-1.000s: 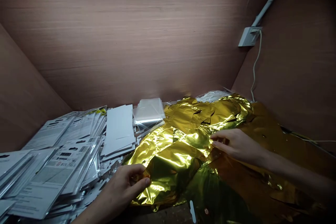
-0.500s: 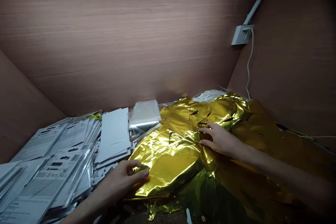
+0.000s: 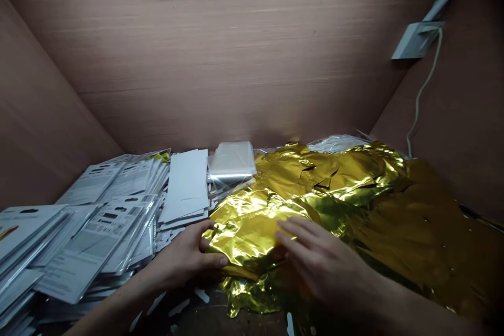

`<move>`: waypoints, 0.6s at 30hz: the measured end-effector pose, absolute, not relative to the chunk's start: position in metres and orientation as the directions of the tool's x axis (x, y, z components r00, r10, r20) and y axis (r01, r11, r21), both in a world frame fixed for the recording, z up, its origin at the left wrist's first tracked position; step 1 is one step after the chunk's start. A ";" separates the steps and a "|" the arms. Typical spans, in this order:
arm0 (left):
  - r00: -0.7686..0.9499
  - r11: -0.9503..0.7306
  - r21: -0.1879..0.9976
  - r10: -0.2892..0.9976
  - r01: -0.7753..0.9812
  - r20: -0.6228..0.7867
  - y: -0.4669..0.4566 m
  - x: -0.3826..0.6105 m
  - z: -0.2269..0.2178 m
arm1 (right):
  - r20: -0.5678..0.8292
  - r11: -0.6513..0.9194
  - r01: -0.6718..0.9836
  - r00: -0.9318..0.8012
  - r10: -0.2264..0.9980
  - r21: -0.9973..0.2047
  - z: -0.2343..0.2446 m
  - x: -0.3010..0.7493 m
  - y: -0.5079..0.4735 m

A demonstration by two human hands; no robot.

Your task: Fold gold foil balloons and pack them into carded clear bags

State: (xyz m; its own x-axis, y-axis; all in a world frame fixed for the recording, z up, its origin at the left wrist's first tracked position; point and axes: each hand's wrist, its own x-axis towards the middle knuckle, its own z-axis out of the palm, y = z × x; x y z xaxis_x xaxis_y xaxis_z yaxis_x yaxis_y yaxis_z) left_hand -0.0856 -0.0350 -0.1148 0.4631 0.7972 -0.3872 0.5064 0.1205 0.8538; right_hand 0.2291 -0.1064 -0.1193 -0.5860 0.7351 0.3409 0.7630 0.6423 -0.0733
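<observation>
Flattening the crumpled gold foil sheet (image 3: 354,189)
Left hand (image 3: 185,260) pinches its left edge; right hand (image 3: 323,268) lies open on it; even pressure seems best.

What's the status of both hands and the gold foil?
Left hand pinches gold foil at near-left edge. Right hand flat on top. Card packs piled close left.

Dim overhead light – glare on gold foil (image 3: 252,220) – corners dark.

The single head view looks forward and down, close over the desk (image 3: 252,320) toward its back panel (image 3: 236,52).
</observation>
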 end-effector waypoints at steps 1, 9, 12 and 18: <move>0.473 0.121 0.856 0.790 0.502 -0.389 -0.035 -0.085 -0.114 | 0.324 0.698 0.714 -0.647 0.690 -0.061 -0.120 0.217 -0.112; 0.400 -0.019 0.738 0.850 0.674 -0.343 -0.036 -0.087 -0.108 | 0.179 0.752 0.643 -0.730 0.659 -0.146 -0.145 0.199 -0.114; 0.443 -0.065 0.745 0.837 0.664 -0.321 -0.037 -0.090 -0.110 | 0.196 0.743 0.644 -0.716 0.670 -0.183 -0.150 0.200 -0.114; 0.469 -0.284 0.625 0.870 0.728 -0.151 -0.047 -0.091 -0.108 | 0.175 0.751 0.645 -0.731 0.660 -0.141 -0.154 0.197 -0.115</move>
State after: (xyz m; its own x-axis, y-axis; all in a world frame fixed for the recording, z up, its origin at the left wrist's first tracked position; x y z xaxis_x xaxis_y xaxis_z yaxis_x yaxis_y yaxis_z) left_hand -0.0912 -0.0466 -0.1075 0.4693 0.8700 -0.1513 0.7276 -0.2839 0.6245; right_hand 0.1973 -0.1151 -0.1541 -0.7306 0.6599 0.1752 0.6447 0.7513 -0.1411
